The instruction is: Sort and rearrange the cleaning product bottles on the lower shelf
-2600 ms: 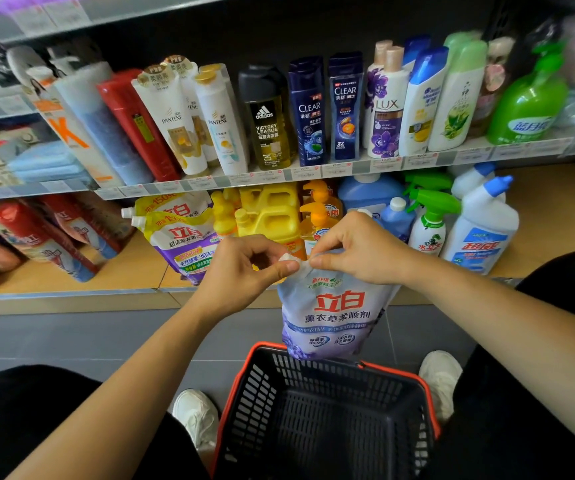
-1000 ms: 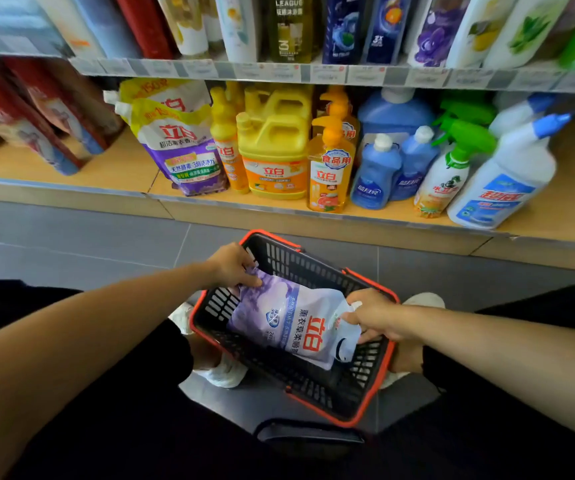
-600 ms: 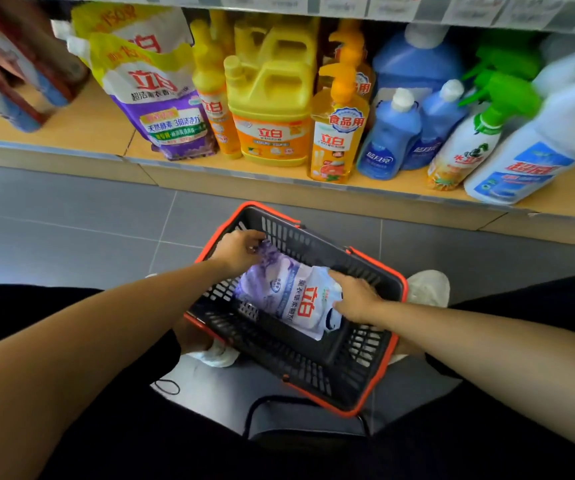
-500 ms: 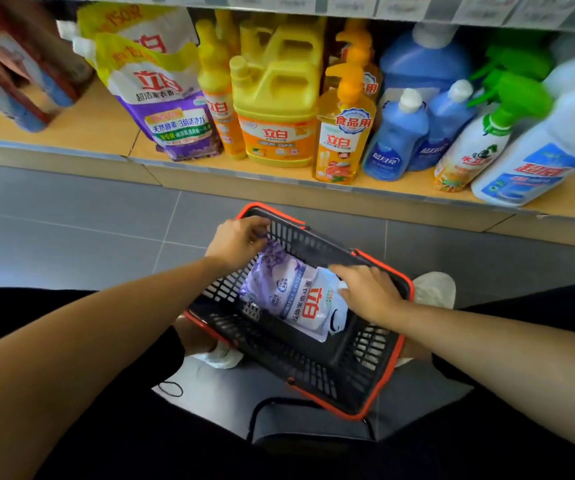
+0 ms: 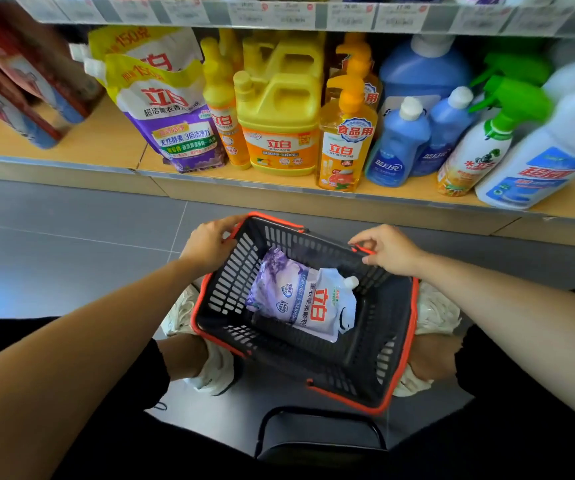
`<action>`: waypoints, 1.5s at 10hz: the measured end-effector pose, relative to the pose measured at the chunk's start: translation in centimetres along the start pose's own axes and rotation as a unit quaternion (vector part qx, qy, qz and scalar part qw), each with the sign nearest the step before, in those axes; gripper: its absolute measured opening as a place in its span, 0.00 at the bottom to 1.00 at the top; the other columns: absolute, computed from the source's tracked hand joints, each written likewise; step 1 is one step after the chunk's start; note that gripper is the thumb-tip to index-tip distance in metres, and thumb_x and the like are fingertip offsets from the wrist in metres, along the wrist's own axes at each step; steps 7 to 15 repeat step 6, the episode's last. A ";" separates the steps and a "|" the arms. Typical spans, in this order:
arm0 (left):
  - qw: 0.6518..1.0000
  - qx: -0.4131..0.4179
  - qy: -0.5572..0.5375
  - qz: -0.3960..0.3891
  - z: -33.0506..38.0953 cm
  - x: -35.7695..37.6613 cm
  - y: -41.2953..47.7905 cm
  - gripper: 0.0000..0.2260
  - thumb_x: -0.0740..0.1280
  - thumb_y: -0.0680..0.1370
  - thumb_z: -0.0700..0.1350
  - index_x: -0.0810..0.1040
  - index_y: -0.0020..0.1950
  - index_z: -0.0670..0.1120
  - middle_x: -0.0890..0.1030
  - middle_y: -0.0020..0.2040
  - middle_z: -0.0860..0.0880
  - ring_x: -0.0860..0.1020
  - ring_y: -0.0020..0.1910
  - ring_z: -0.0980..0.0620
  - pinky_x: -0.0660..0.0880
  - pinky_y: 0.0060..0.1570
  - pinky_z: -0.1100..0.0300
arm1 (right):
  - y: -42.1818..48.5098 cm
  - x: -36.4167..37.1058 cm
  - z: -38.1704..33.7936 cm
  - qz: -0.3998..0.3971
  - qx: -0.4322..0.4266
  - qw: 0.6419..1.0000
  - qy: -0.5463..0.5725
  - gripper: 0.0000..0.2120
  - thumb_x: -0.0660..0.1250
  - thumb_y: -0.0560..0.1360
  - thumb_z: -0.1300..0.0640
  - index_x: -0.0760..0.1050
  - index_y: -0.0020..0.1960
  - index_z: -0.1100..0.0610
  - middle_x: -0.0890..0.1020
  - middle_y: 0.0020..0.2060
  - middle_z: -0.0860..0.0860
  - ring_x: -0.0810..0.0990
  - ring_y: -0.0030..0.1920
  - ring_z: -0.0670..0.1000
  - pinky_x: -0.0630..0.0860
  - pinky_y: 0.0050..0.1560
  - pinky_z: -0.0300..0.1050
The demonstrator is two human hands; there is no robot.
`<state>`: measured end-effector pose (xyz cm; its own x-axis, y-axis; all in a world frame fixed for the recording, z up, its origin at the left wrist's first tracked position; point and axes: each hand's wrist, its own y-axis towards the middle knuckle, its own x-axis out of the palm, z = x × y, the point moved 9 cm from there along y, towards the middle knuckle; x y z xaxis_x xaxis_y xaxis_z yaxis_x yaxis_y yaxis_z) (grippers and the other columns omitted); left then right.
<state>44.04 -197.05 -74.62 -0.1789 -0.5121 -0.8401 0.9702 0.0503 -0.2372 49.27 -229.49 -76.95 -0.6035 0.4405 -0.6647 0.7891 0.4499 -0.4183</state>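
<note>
A lilac and white refill pouch (image 5: 299, 303) lies flat in the black basket with an orange rim (image 5: 400, 362) on the floor in front of me. My left hand (image 5: 209, 245) grips the basket's far left corner, fingers curled over the rim. My right hand (image 5: 388, 252) pinches the rim at the far right corner. On the lower shelf (image 5: 106, 150) stand a yellow and purple pouch (image 5: 171, 116), a yellow jug (image 5: 279, 112), an orange pump bottle (image 5: 344, 133), two small blue bottles (image 5: 396, 143) and green-topped spray bottles (image 5: 480, 147).
Red packs (image 5: 19, 91) lean at the shelf's left end. A white bottle with a blue label (image 5: 542, 161) leans at the right. Price tags (image 5: 268, 12) line the shelf edge above. My white shoes (image 5: 209, 368) flank the basket on the grey tile floor (image 5: 54, 237).
The pouch went from held up in both hands down into the basket. Both hands have since let go of it and moved up to the basket's far rim.
</note>
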 end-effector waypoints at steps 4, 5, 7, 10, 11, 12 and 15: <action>0.996 -0.063 -0.043 -0.050 -3.2 0.1 -2.2 0.30 0.70 0.80 0.46 0.63 0.78 0.64 0.82 0.59 0.51 0.84 0.46 0.54 0.82 0.53 0.49 | 3.7 -3.8 -3.7 0.113 -0.006 0.990 -0.085 0.15 0.74 0.74 0.62 0.81 0.60 0.52 0.84 0.52 0.51 0.82 0.52 0.52 0.78 0.51 0.47; 0.994 -0.083 0.024 -0.074 -2.8 -0.5 -1.5 0.29 0.70 0.79 0.50 0.65 0.78 0.62 0.79 0.67 0.49 0.82 0.56 0.49 0.79 0.57 0.49 | 2.8 -4.8 -5.0 0.105 -0.032 0.992 -0.061 0.20 0.77 0.72 0.55 0.80 0.63 0.53 0.83 0.56 0.51 0.79 0.50 0.48 0.77 0.50 0.46; 0.992 -0.080 0.049 -0.090 -1.7 -1.7 -0.4 0.22 0.71 0.79 0.51 0.75 0.72 0.52 0.78 0.69 0.47 0.78 0.64 0.46 0.74 0.63 0.50 | 1.7 -5.2 -6.3 0.079 -0.051 0.991 -0.100 0.22 0.76 0.73 0.50 0.79 0.65 0.52 0.80 0.60 0.51 0.79 0.54 0.49 0.74 0.51 0.44; 0.992 -0.080 0.049 -0.090 -1.7 -1.7 -0.4 0.22 0.71 0.79 0.51 0.75 0.72 0.52 0.78 0.69 0.47 0.78 0.64 0.46 0.74 0.63 0.50 | 1.7 -5.2 -6.3 0.079 -0.051 0.991 -0.100 0.22 0.76 0.73 0.50 0.79 0.65 0.52 0.80 0.60 0.51 0.79 0.54 0.49 0.74 0.51 0.44; 0.992 -0.080 0.049 -0.090 -1.7 -1.7 -0.4 0.22 0.71 0.79 0.51 0.75 0.72 0.52 0.78 0.69 0.47 0.78 0.64 0.46 0.74 0.63 0.50 | 1.7 -5.2 -6.3 0.079 -0.051 0.991 -0.100 0.22 0.76 0.73 0.50 0.79 0.65 0.52 0.80 0.60 0.51 0.79 0.54 0.49 0.74 0.51 0.44; 0.992 -0.080 0.049 -0.090 -1.7 -1.7 -0.4 0.22 0.71 0.79 0.51 0.75 0.72 0.52 0.78 0.69 0.47 0.78 0.64 0.46 0.74 0.63 0.50 | 1.7 -5.2 -6.3 0.079 -0.051 0.991 -0.100 0.22 0.76 0.73 0.50 0.79 0.65 0.52 0.80 0.60 0.51 0.79 0.54 0.49 0.74 0.51 0.44; 0.992 -0.080 0.049 -0.090 -1.7 -1.7 -0.4 0.22 0.71 0.79 0.51 0.75 0.72 0.52 0.78 0.69 0.47 0.78 0.64 0.46 0.74 0.63 0.50 | 1.7 -5.2 -6.3 0.079 -0.051 0.991 -0.100 0.22 0.76 0.73 0.50 0.79 0.65 0.52 0.80 0.60 0.51 0.79 0.54 0.49 0.74 0.51 0.44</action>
